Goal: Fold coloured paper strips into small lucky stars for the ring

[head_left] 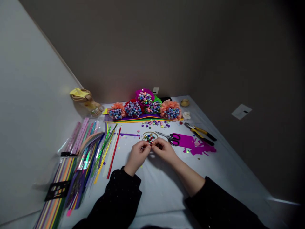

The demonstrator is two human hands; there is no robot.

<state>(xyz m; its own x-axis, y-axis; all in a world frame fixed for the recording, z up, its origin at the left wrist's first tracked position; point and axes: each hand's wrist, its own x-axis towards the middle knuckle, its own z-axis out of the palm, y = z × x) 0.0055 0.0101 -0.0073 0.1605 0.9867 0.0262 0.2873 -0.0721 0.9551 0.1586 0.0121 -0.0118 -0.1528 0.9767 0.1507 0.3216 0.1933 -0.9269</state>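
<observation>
**Two Hands Pinch Something Tiny**

The left hand (137,156) and right hand (164,150) are close together, with their fingertips (152,143) in a narrow pinch on something too small to see. A round tan ring (150,132) of shiny little paper stars (149,138) sits at twelve o'clock. Pink-handled metal scissors (175,139) lie at one o'clock.

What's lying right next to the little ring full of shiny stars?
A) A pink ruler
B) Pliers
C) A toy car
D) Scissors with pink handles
D. The scissors with pink handles lie just right of the ring of shiny stars, with their blades pointing toward it.
</observation>
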